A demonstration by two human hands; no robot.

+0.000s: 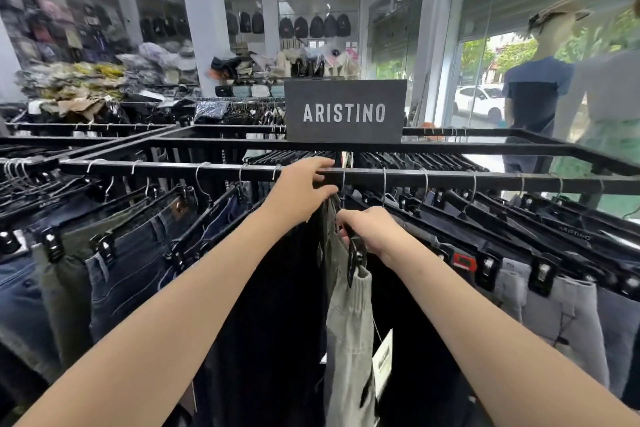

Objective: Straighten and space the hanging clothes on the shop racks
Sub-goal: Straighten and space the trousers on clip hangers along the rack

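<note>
**Grey trousers in hand at mid-rail, ready to be slid**

From my remote seat I start at the hands. The left hand (304, 185) is up at frame centre, fingers lying over the top of the rail (450, 180) and thumb beneath it, so it clasps the bar; whether it also pinches a wire hook (343, 184) just right of its fingertips I cannot tell, as that spot is blurred. The right hand (369, 230) sits just below and right of it, fingers curled round the black clip hanger (356, 253). The two hands are close but not touching.

The grey trousers (349, 340) hang from that hanger straight down the lower centre of the frame, a price tag (382, 360) dangling at their right edge and black trousers (277, 305) pressed against their left.

The relation that matters: the rail runs left to right across the frame, while the hanger's long axis runs from the rail back towards the camera, square to it. The left hand is nearer the hook, the right nearer the clip end. I judge any spacing move must go sideways along the bar.

Further out, jeans (131, 270) fill the lower left; a brand sign (344, 111) stands above centre.
</note>
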